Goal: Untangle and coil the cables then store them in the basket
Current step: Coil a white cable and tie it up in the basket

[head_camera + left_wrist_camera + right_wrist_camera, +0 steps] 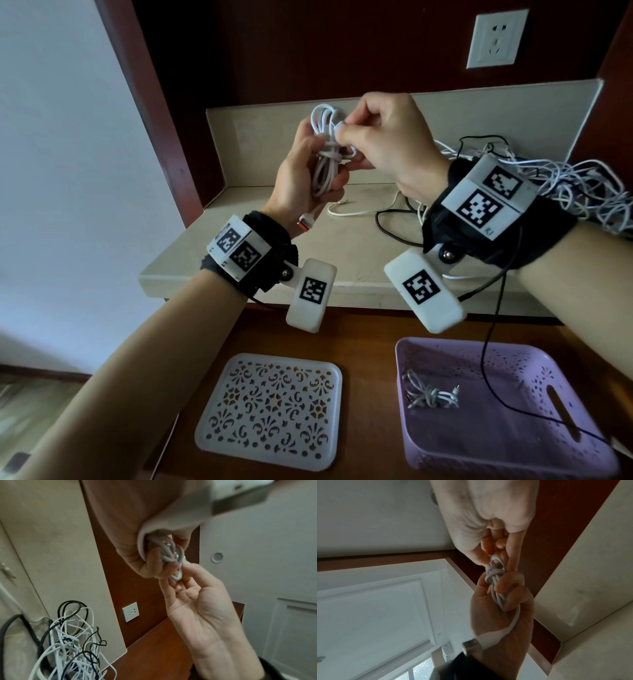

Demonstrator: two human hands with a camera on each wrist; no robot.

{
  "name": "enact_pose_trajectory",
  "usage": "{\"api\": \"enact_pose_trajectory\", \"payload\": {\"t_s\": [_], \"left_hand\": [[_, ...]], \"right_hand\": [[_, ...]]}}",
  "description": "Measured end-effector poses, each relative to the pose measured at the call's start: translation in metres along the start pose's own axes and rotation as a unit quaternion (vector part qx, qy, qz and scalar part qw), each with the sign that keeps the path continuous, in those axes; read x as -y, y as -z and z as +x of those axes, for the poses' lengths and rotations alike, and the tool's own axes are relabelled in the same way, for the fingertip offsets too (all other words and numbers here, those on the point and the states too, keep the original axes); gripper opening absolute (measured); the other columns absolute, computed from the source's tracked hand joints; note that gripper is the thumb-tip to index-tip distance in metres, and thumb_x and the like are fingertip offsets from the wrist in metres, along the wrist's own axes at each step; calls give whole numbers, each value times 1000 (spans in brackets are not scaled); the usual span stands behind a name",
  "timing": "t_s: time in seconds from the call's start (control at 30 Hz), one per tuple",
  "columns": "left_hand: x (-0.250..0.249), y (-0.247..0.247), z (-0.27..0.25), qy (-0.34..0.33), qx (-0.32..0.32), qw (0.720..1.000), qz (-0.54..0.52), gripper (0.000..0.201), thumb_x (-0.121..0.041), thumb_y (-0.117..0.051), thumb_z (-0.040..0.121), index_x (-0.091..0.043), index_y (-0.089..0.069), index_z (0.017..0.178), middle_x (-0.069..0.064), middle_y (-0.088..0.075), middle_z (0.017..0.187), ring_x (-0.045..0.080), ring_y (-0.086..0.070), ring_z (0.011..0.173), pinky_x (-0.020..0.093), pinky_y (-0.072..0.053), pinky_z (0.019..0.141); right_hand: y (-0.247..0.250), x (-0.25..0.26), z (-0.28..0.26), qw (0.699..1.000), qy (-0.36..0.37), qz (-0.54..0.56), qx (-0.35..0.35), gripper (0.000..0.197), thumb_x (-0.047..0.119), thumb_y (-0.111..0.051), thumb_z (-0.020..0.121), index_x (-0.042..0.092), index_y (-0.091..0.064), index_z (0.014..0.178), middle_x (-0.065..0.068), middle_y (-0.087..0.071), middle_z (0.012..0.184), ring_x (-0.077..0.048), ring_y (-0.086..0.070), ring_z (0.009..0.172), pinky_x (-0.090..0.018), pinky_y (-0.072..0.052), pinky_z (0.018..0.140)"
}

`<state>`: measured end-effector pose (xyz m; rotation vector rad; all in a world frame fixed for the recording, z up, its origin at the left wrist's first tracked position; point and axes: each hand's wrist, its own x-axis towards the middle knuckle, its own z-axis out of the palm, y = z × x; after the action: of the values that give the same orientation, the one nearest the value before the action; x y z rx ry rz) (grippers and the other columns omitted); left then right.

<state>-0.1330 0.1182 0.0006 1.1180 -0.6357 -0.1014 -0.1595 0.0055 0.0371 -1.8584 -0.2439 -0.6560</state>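
White coiled cable: gripped in left hand, loose end pinched by right hand. Purple basket holds one bundled cable; tangled cables on counter.

A pale stone shelf with a raised back edge sits in a dark red-brown wooden alcove; a white wall socket is mounted above it. A plain white wall stands left, lit softly and dimly
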Motion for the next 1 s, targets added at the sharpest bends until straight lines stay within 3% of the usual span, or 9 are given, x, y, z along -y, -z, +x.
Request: {"api": "enact_pose_trajectory", "payload": {"t_s": [0.13, 0.37, 0.53, 0.63, 0.7, 0.8, 0.9, 1.0], "left_hand": [[2, -1, -2, -5, 9, 1000, -16, 21, -12, -23, 99, -19, -42, 106, 6, -48, 74, 9, -42, 42, 14, -28, 35], [5, -6, -6, 3, 15, 1000, -11, 23, -12, -24, 98, -22, -43, 105, 6, -50, 76, 9, -43, 44, 13, -28, 36], [-2, -1, -9, 14, 32, 988, 152, 19, -11, -29, 98, -23, -43, 103, 7, -53, 76, 16, -44, 48, 18, -30, 40], [-7, 0, -10, 25, 41, 979, 200, 26, -10, -28, 99, -27, -45, 108, 8, -53, 76, 14, -43, 48, 19, -29, 41], [-9, -1, -10, 19, 43, 978, 202, 27, -9, -28, 99, -26, -45, 110, 9, -50, 77, 13, -41, 46, 18, -28, 41], [-8, -3, -10, 23, 38, 982, 186, 29, -7, -26, 98, -25, -47, 107, 7, -46, 74, 12, -36, 43, 17, -24, 41], [-6, -5, -10, 50, 21, 989, 141, 22, -9, -25, 98, -19, -44, 101, 4, -45, 68, 10, -31, 40, 13, -23, 40], [-9, -3, -10, 85, 1, 995, 54, 15, -14, -25, 99, -16, -39, 94, 2, -48, 67, 6, -27, 38, 9, -22, 33]], "right_hand": [[1, 4, 1, 1000, -17, -9, 3, 22, 6, -65, 74, 17, -52, 61, -3, -56, 67, -21, -61, 67, -47, -58, 65], [8, 2, -1, 999, -37, -25, 20, 23, 1, -63, 75, 14, -49, 61, -3, -54, 63, -16, -58, 58, -37, -59, 58], [20, 5, 3, 987, -74, -95, 110, 19, 4, -67, 80, 10, -56, 66, -7, -62, 69, -17, -65, 63, -29, -57, 56], [24, 4, 4, 981, -129, -34, 138, 13, 4, -67, 82, 8, -59, 73, -6, -63, 65, -11, -63, 54, -24, -54, 53], [25, 4, 4, 975, -170, 45, 134, 7, 3, -65, 83, 5, -62, 77, -2, -61, 55, -5, -50, 39, -25, -55, 54], [21, 2, 1, 957, -219, 144, 124, 7, 2, -62, 85, 3, -61, 78, -1, -56, 49, -4, -35, 31, -26, -57, 54], [14, -2, -5, 963, -191, 169, 91, 9, 7, -62, 87, 4, -57, 80, -3, -51, 56, -3, -39, 34, -23, -53, 50], [13, -4, -9, 964, -156, 186, 108, 14, 7, -61, 88, 11, -47, 92, -4, -57, 69, -8, -54, 52, -28, -55, 55]]}}
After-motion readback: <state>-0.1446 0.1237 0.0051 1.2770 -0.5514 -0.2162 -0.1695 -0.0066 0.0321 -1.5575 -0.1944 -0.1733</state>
